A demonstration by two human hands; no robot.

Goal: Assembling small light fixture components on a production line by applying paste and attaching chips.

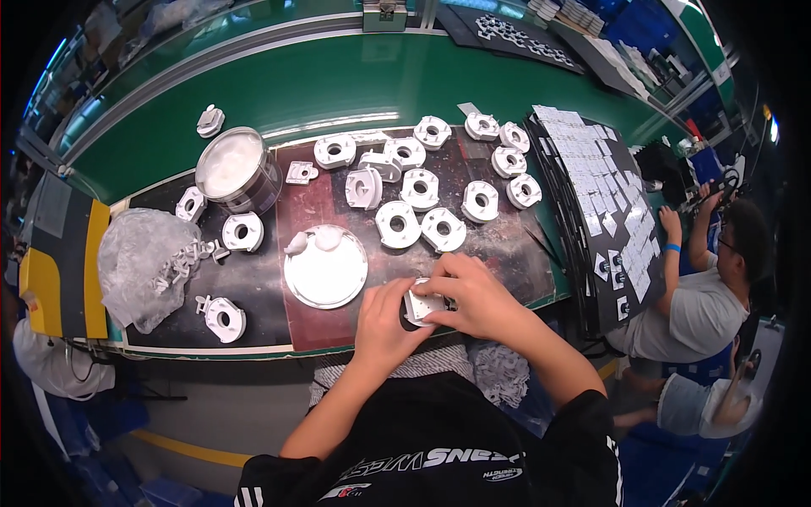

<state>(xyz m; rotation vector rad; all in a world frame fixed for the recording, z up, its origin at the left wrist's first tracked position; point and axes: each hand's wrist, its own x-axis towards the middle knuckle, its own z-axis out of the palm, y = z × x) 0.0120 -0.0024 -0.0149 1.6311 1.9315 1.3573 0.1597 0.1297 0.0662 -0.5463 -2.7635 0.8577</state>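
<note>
Close to the table's front edge, my left hand (pixel 386 325) and my right hand (pixel 469 296) close round a white plastic housing (pixel 422 306) from both sides. The fingers cover much of it; a flat white face shows between them. Left of my hands lies a round white lid (pixel 325 275) with white lumps (pixel 326 238) on its far part. Beyond my hands, several white ring-shaped housings (pixel 398 225) with round central holes are spread over the dark mat.
A bucket of white paste (pixel 241 169) stands at left, beside a clear plastic bag (pixel 139 266) with small white parts. Stacked black trays (pixel 596 203) with white pieces flank the right side. A person (pixel 714 287) works beyond them. A yellow-and-black box (pixel 63 262) sits far left.
</note>
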